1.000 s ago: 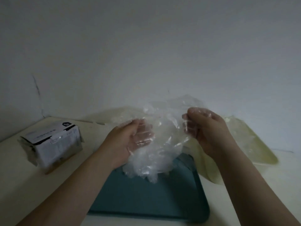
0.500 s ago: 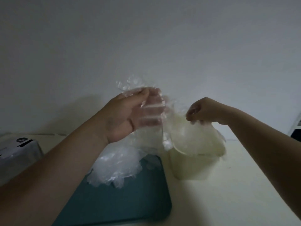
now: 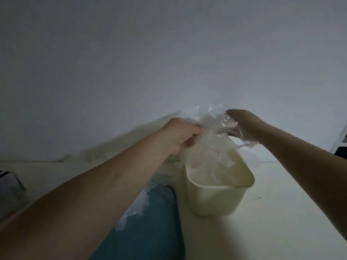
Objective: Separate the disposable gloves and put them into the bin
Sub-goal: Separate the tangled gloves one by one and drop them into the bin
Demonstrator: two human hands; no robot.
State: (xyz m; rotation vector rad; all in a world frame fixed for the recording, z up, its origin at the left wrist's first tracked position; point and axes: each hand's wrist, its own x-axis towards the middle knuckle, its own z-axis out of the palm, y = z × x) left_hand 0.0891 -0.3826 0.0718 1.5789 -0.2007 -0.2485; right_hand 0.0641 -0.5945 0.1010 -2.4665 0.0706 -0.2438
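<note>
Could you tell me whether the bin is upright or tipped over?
Upright. The bin stands on its base on the table, its open rim facing up, with clear gloves hanging into it.

**One head-worn view, forward and slightly down**

A single wide-angle camera sits on the person's head; it faces forward toward a pale wall (image 3: 169,53) that fills the upper half of the picture; both forearms enter from the bottom corners and reach away from the lens; the table (image 3: 281,212) lies close beneath, its far edge meeting the wall; the bin (image 3: 216,199) stands near, just right of centre; no second view shares the scene.
</note>
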